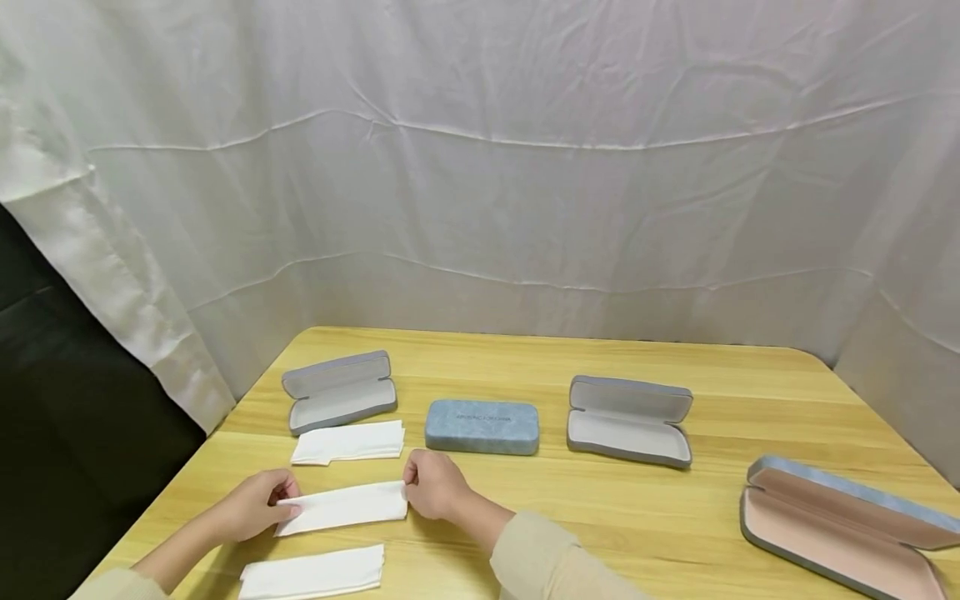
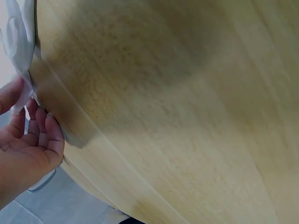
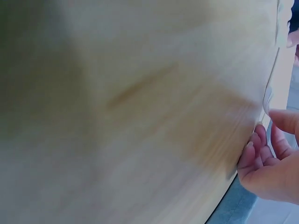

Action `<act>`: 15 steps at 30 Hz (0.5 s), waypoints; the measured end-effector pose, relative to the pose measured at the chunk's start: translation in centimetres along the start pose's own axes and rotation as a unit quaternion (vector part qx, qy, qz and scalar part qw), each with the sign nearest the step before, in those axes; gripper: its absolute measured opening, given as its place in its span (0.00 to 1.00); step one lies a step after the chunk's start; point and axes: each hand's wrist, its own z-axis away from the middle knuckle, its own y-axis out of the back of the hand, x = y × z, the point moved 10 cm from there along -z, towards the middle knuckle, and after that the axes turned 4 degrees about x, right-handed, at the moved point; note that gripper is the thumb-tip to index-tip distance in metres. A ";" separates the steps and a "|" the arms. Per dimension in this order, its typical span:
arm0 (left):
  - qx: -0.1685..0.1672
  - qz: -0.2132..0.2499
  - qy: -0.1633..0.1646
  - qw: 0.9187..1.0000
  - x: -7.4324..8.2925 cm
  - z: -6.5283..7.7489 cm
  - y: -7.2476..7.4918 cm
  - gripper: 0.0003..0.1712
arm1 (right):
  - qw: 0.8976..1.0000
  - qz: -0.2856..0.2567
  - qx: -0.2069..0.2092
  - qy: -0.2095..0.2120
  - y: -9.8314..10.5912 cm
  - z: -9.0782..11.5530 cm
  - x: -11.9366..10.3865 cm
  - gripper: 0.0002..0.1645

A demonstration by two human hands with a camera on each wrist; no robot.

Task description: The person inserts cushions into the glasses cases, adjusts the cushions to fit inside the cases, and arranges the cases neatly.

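Open pink-lined case [image 1: 825, 542], closed blue case [image 1: 482, 431], pinched cloth [image 1: 347, 507]

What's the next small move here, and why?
Probably settle the middle cloth flat, then release: the left hand and right hand pinch opposite ends, and it sits between the back cloth and front cloth.

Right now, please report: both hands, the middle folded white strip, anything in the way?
Left hand pinches left end, right hand right end. Middle folded white cloth-like strip: between two similar strips. Nothing blocking; closed blue oblong case sits apart.
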 end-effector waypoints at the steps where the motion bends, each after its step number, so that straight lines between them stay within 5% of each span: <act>1: 0.006 0.001 0.001 1.000 0.0 0.0 0.1 0.09 | 1.000 -0.018 0.004 0.001 0.1 -0.1 0.0 0.10; 9: 0.062 -0.015 0.003 0.998 0.6 -0.3 0.7 0.05 | 0.988 -0.146 0.042 -0.024 1.2 -0.1 0.6 0.07; 15: 0.067 -0.005 0.027 0.997 0.5 -0.4 0.5 0.08 | 0.975 -0.202 0.058 -0.068 1.2 -0.1 1.8 0.01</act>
